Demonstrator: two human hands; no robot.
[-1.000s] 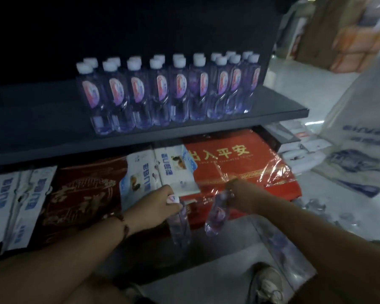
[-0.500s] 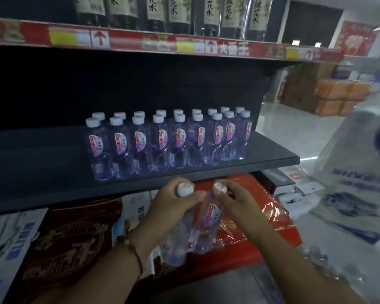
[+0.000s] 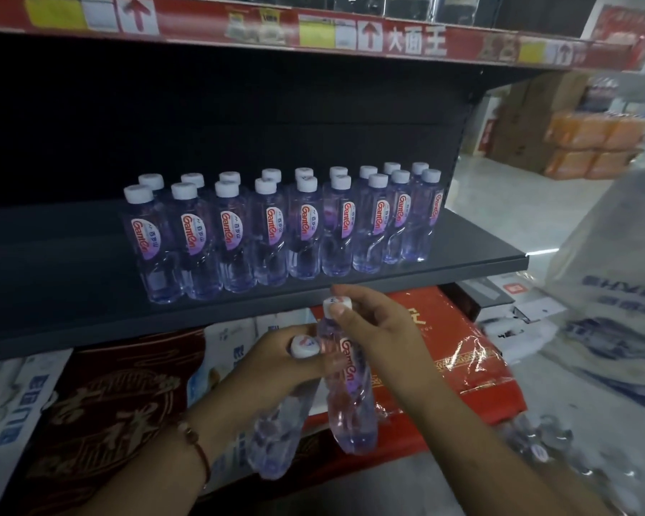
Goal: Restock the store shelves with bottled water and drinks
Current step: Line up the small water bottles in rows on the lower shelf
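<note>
While each hand grips one water bottle up by the neck, neither bottle is on the shelf yet; right hand (image 3: 380, 340) pinches the cap end of the right bottle (image 3: 349, 389) w/ thumb and fingers curled round it, label facing the camera, base hanging down; left hand (image 3: 276, 370) wraps the neck of the left bottle (image 3: 276, 433), white cap poking out above the fingers, body tilted down-left; the two bottles sit just beside each other, below and in front of the dark shelf (image 3: 388, 292). Up on that shelf approx. two rows of stocked bottles (image 3: 276, 225) stand upright toward the right end; the left part shows bare board, so I judge restocking well begun, not done. Further out, bottom right, loose bottles in plastic wrap (image 3: 537, 441) lie on the floor, blurred; prob. more stock to go. A red box (image 3: 462, 351) sits below the shelf.
</note>
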